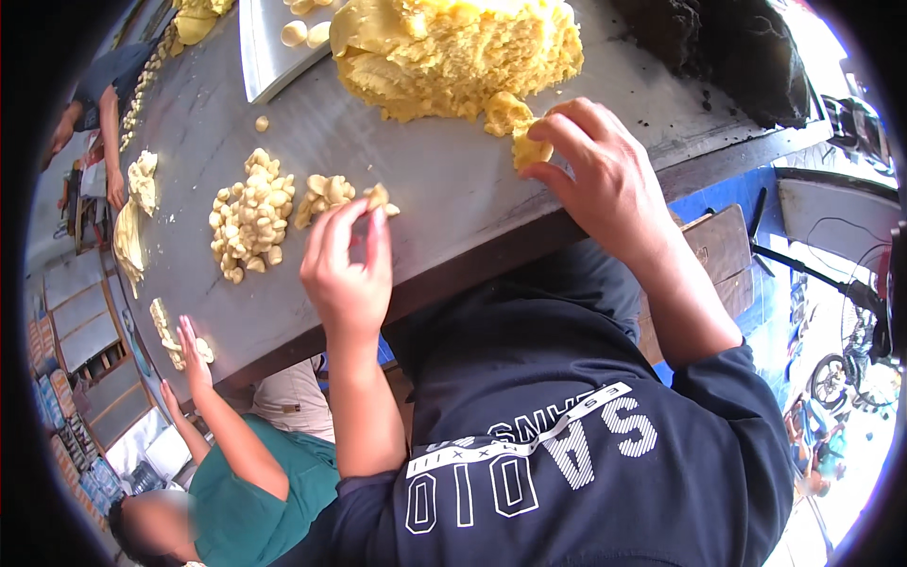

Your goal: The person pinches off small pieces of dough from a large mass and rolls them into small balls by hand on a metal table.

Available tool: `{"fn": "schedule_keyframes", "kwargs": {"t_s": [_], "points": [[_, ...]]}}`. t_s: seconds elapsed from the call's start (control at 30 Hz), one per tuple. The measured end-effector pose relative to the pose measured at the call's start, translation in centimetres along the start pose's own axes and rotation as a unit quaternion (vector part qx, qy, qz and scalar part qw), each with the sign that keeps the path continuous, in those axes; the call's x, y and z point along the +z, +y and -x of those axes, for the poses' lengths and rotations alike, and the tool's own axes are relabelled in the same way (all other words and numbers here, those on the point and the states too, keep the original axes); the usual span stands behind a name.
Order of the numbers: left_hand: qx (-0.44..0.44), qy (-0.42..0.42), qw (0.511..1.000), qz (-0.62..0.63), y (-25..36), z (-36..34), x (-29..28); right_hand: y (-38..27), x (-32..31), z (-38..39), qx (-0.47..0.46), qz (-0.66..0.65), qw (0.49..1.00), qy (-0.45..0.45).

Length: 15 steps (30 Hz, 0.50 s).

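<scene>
My right hand (605,175) is closed at the table's near edge, thumb and fingers pinching a yellow lump of dough (531,151). A smaller bit of the dough lies against that lump, beside the large rough dough mass (453,57). To the left, my left hand (348,269) pinches a small pale dough piece (378,197) between thumb and fingertips. Just beyond its fingers sits a small cluster of dough pieces (326,194). Farther left is a bigger heap of rounded dough pieces (253,215).
On the grey table (425,180) stands a metal tray (267,71) holding dough balls. A dark crumbly block (727,57) lies far right. A co-worker in a green shirt (265,482) handles dough strips (168,335) at left; another person's arm (111,142) reaches in at far left.
</scene>
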<state>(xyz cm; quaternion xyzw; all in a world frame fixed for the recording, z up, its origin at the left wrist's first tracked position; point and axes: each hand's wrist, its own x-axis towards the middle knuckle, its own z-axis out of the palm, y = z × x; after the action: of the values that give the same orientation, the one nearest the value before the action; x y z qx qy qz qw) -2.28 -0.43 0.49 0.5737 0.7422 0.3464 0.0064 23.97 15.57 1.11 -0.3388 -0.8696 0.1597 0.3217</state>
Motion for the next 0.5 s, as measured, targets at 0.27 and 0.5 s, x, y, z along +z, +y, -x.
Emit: {"fn": "schedule_keyframes", "kwargs": {"t_s": [0.27,0.5], "points": [[0.075,-0.021,0.993,-0.083,0.6,1.4,-0.5,-0.1,1.3,-1.0,-0.080,0.042,0.992,-0.093],[0.023,-0.020,0.999,-0.011,-1.3,2.2,-1.0,-0.4,-0.2,-0.3,-0.044,-0.081,0.992,-0.090]]}}
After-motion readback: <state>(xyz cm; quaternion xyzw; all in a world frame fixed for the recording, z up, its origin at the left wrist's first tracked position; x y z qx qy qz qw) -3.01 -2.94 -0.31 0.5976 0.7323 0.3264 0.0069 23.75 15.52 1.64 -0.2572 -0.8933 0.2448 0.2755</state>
